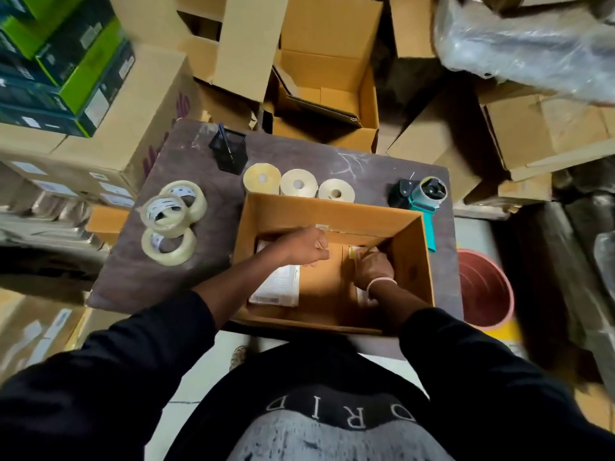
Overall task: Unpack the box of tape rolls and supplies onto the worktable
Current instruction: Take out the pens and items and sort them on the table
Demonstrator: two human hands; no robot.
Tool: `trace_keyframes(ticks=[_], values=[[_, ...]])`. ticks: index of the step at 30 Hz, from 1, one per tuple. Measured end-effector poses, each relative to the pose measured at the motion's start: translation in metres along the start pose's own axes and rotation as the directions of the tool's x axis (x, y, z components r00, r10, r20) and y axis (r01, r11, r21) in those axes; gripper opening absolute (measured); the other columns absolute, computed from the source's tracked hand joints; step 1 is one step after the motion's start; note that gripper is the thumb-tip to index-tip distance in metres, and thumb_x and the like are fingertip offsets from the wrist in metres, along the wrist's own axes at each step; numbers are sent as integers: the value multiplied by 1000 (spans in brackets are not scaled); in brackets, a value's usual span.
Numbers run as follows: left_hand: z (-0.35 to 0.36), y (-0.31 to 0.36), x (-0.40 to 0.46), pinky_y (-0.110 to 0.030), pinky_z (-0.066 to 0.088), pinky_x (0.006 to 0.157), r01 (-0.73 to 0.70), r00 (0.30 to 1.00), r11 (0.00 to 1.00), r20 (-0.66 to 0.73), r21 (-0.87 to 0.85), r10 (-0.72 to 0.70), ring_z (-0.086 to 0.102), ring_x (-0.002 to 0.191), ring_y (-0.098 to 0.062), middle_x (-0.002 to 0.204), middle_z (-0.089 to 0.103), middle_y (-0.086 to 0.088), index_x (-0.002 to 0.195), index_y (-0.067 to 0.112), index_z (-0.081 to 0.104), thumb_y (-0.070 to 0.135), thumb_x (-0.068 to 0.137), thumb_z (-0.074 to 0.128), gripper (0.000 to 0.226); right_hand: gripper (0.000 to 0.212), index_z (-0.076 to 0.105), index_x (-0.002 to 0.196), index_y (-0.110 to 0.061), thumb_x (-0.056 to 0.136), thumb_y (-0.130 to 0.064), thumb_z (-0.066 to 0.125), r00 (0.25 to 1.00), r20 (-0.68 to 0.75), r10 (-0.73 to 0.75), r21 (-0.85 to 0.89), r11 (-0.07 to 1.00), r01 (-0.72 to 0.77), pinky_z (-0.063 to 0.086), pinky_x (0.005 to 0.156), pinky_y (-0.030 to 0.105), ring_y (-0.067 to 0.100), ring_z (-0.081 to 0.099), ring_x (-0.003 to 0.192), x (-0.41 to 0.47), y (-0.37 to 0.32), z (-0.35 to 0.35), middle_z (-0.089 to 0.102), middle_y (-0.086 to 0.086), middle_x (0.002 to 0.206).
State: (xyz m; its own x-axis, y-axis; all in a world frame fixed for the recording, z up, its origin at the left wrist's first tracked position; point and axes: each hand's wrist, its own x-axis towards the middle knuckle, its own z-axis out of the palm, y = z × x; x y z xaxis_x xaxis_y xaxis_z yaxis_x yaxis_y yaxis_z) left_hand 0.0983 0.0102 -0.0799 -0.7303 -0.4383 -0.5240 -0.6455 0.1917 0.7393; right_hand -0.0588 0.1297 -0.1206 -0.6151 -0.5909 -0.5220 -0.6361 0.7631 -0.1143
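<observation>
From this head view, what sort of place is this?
Probably a stockroom or packing area. Cardboard cartons are stacked all around a small worktable, and on it sit clear tape rolls, a tape dispenser and an open box being unpacked.

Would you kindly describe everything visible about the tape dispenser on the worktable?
The tape dispenser lies on its side at the worktable's far right corner, just beyond the open cardboard box. It has a teal handle, a black blade guard and a greyish roll mounted on its hub. The handle runs alongside the box wall; contact is unclear. Neither hand touches it.
</observation>
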Motion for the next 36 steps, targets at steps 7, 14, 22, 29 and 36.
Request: trace_keyframes(ticks=[7, 14, 22, 29, 36], values=[[14, -4, 4, -48, 61, 90, 112, 994, 992, 2, -65, -113, 75, 96, -31, 109, 73, -20, 121, 10, 61, 30, 94, 71, 35, 61, 32, 138, -16, 92, -42, 61, 989, -54, 134, 126, 984, -126, 48, 98, 37, 32, 58, 120, 2, 2, 5, 57, 16, 128], [16, -5, 2, -51, 59, 94, 157, 987, 986, 41, -52, -155, 75, 98, -31, 116, 70, -21, 126, 9, 59, 32, 95, 68, 40, 41, 52, 132, -6, 96, -26, 55, 996, -43, 82, 130, 989, -76, 50, 97, 36, 31, 60, 123, 2, -3, 3, 61, 13, 132], [0, 1, -3, -40, 58, 95, 164, 986, 958, 36, -234, -160, 72, 107, -29, 124, 67, -19, 133, 5, 57, 24, 97, 69, 44, 31, 71, 106, 1, 77, -8, 81, 852, 452, -263, 482, 876, 15, 60, 82, 41, 32, 73, 87, 1, 6, -53, 74, 17, 105], [-22, 2, -17, -44, 56, 101, 11, 1000, 857, 22, -516, 1, 71, 113, -21, 120, 75, -4, 130, 13, 65, 37, 88, 77, 50, 38, 66, 113, 0, 78, 5, 79, 659, 502, -559, 647, 749, 142, 61, 84, 38, 25, 74, 99, -33, -8, -101, 75, 14, 108], [-34, -2, -24, -41, 54, 98, 13, 977, 918, 199, -395, 72, 71, 105, -21, 117, 76, -12, 123, 8, 70, 17, 91, 76, 34, 35, 65, 115, 1, 82, -1, 77, 634, 567, -526, 576, 803, 151, 60, 58, 26, 24, 76, 86, -51, -23, -113, 75, 16, 104]])
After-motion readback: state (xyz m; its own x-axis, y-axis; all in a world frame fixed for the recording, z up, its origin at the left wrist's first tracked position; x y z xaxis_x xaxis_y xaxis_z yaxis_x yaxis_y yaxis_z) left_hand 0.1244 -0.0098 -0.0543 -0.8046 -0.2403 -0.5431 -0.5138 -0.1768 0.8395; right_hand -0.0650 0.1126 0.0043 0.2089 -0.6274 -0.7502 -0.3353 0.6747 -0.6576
